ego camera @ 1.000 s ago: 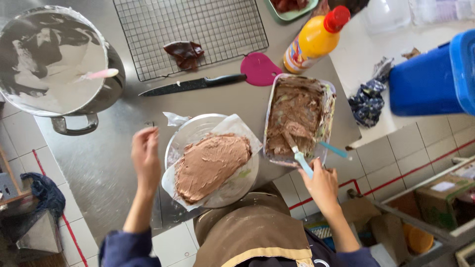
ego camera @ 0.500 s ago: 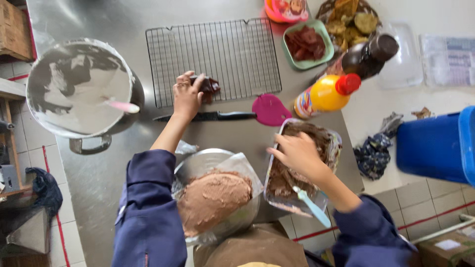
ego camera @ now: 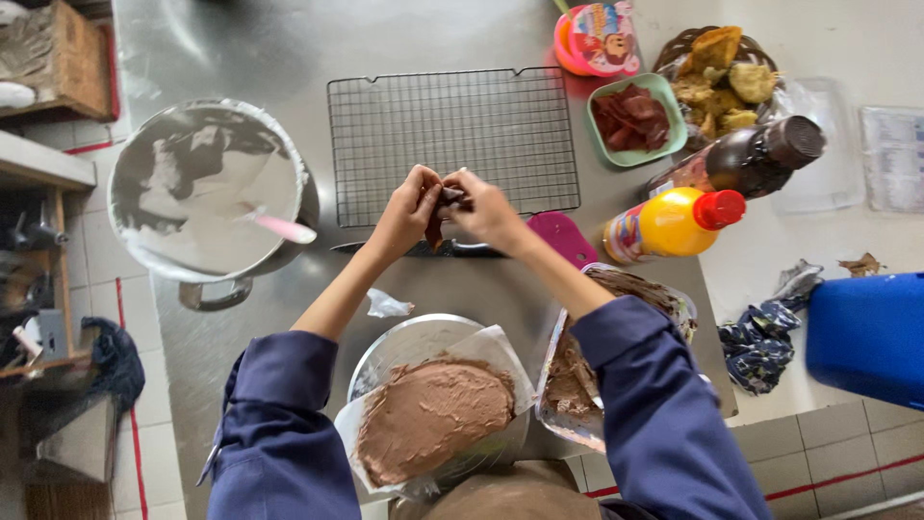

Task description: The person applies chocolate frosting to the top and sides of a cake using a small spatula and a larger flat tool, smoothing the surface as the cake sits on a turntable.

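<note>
- Nearest the wearer, a round metal plate (ego camera: 409, 337) lined with white paper carries a cake covered in brown frosting (ego camera: 431, 414), at the near edge of the steel table (ego camera: 241, 39).
- Just to its right lies a clear tray of brown frosting (ego camera: 630, 289), partly hidden under the right sleeve (ego camera: 664, 414); the left sleeve (ego camera: 279, 424) lies along the plate's left side.
- A small scrap of clear wrap (ego camera: 387, 304) lies on the table between the left forearm and the plate.
- Farther out, the two hands meet above the table, over a black-handled knife (ego camera: 423, 248) and beside a pink spatula blade (ego camera: 563, 237).
- The left hand (ego camera: 409, 204) and the right hand (ego camera: 484, 210) both pinch a small dark brown piece (ego camera: 445, 207); it sits between the fingertips of both hands, its lower end hanging down between them. Both grips are closed on it.
- Behind the hands lies a wire cooling rack (ego camera: 452, 135).
- To the left stands a large metal pot (ego camera: 207, 188) smeared with white cream, a pink spatula (ego camera: 279, 226) resting in it.
- To the right lie a yellow bottle with a red cap (ego camera: 674, 223) and a dark bottle (ego camera: 746, 159), both on their sides.
- Farthest off are a green dish of dark red pieces (ego camera: 630, 117) and a basket of fried food (ego camera: 722, 72).
- A blue tub (ego camera: 866, 332) stands at the far right.
</note>
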